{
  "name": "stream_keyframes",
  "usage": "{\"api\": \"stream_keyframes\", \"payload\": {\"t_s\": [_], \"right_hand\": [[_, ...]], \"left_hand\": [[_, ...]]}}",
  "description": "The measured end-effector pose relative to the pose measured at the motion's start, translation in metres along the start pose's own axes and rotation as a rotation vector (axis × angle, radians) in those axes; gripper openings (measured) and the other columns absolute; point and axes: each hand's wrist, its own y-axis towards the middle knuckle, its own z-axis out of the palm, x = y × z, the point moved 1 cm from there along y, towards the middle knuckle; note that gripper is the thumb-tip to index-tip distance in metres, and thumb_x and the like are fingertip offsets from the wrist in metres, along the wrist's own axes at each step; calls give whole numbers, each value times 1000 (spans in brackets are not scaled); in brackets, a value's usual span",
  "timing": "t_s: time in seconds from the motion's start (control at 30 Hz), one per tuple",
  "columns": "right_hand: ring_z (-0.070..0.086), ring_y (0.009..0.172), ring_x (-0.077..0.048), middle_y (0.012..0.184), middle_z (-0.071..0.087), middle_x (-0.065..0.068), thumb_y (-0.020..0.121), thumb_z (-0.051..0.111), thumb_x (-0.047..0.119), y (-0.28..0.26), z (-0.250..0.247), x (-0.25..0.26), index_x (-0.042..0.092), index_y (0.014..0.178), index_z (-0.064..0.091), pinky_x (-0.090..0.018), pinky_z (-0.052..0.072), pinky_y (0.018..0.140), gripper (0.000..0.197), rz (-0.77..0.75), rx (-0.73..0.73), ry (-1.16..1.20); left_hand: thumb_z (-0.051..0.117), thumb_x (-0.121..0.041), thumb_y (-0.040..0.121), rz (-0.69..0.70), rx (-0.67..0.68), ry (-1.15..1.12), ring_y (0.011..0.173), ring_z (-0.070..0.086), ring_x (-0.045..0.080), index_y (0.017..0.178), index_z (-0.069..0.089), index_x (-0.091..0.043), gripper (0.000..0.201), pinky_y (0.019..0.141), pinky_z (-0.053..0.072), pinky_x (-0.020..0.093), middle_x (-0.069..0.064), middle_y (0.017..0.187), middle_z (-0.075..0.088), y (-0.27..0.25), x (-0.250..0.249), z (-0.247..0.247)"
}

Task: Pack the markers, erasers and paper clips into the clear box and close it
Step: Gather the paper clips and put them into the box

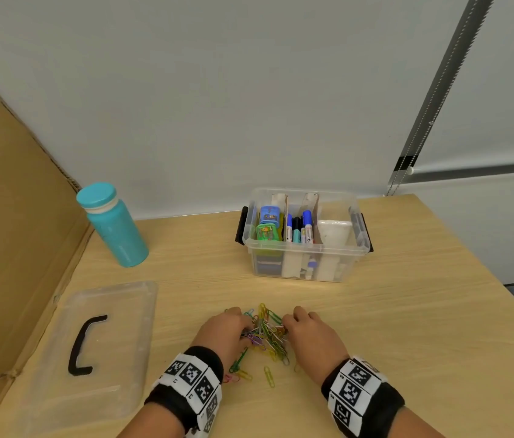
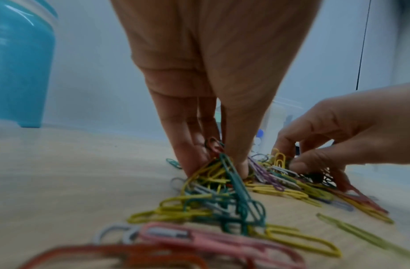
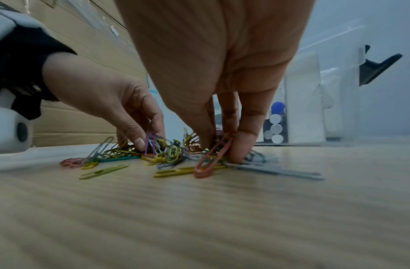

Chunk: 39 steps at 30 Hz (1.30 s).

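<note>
Our left hand (image 1: 227, 331) and right hand (image 1: 308, 333) pinch into the coloured wire paper clips (image 1: 266, 330); we should cup them together, gathering strays first.

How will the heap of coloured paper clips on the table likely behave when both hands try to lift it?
The paper clips are a loose, tangled heap, so a clump would probably lift together while some slip out. Strays already lie apart near the left hand, so more may scatter. Lying flat on the smooth table, single clips look hard to pinch for the right hand.
</note>
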Motion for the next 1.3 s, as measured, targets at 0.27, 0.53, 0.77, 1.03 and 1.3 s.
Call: {"api": "stream_keyframes", "payload": {"t_s": [0.27,0.53,0.77,1.03,1.3], "right_hand": [[58,86,-13,100,64,3,95,49,18,-1,-4,-31,23,111,66,-17,34,67,23,17,-77,273],[65,65,-8,86,65,7,92,59,14,-12,-99,-57,24,103,68,-15,53,58,17,29,-193,768],[69,67,-10,86,65,7,92,59,17,12,-179,-83,26,105,65,-13,52,53,17,13,-366,775],[61,75,-15,93,68,-5,94,51,12,87,-138,-100,11,101,69,-23,48,70,19,82,-147,292],[62,100,-19,113,65,-6,96,50,17,96,-141,-106,11,115,65,-27,49,90,25,98,31,133]], "left_hand": [[59,-30,90,-33,-78,-138,103,58,14,118,65,-27,29,88,44,21,-3,112,61,-3,0,-3],[70,-23,83,-72,-226,-397,80,57,-2,104,73,-24,21,73,41,4,-15,85,59,-6,-6,-17],[73,-21,80,-76,-328,-485,87,58,-9,96,74,-28,17,70,41,2,-13,88,65,-11,-15,-34],[74,-22,79,-121,-348,-533,83,61,-4,90,73,-32,14,72,44,5,-14,88,67,-18,-20,-34],[74,-22,79,-101,-391,-554,87,57,-7,88,72,-37,17,68,44,7,-16,84,66,-20,-30,-37]]}}
